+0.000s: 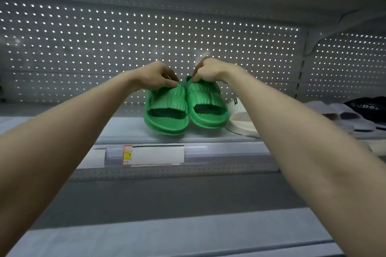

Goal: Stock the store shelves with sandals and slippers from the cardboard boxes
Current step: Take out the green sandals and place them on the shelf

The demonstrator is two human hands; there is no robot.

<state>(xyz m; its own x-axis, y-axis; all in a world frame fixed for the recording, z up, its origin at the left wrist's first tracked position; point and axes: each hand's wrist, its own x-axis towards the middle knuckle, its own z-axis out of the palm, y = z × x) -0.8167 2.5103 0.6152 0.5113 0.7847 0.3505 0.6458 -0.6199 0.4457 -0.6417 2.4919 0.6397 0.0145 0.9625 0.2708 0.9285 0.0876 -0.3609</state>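
Note:
Two green ribbed slippers stand side by side, toes toward me, on the grey shelf (pixel 117 127). My left hand (pixel 153 77) pinches the top of the left green slipper (pixel 165 117). My right hand (pixel 211 72) pinches the top of the right green slipper (pixel 206 110). Both slippers tilt with their heels raised, their toes resting near the shelf's front edge. No cardboard box is in view.
A white slipper (pixel 240 119) lies just right of the green pair, partly behind my right forearm. Further right sit pale grey slippers (pixel 342 115) and a black slipper (pixel 367 106). A price label (pixel 153 154) is on the shelf's front rail. A perforated back panel (pixel 146 37) stands behind, with another shelf overhead.

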